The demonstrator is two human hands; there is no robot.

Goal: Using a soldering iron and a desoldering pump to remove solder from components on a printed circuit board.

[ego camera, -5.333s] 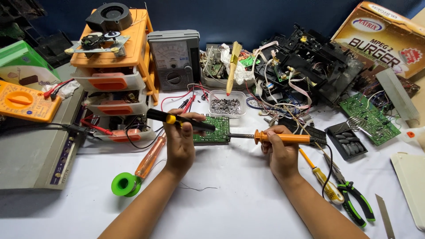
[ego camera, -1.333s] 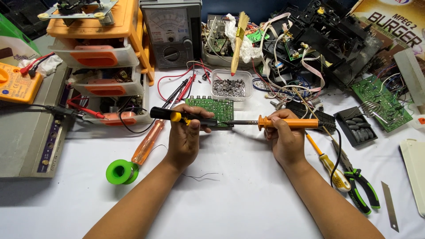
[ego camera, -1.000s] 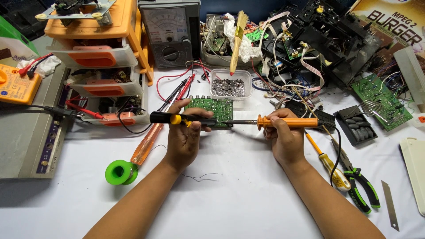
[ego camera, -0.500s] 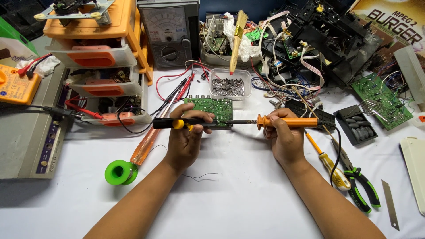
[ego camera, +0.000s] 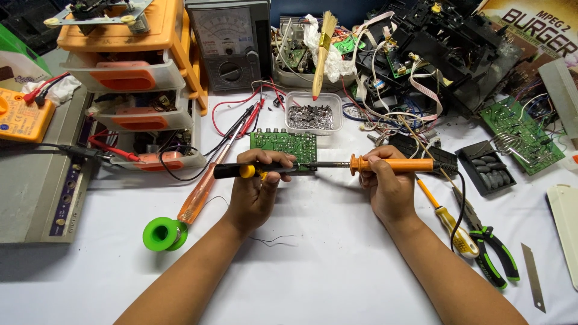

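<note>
A big white table (ego camera: 337, 283) fills the room in front of me; it is bright and evenly lit; an orange set of little drawers (ego camera: 129, 72) stands at the back left; a grey box (ego camera: 36, 192) sits beside it; behind is a dark blue wall (ego camera: 283, 7).

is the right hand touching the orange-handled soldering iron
Touching: the head view shows the right hand wrapped around the orange-handled soldering iron, fingers closed over its handle.
</note>
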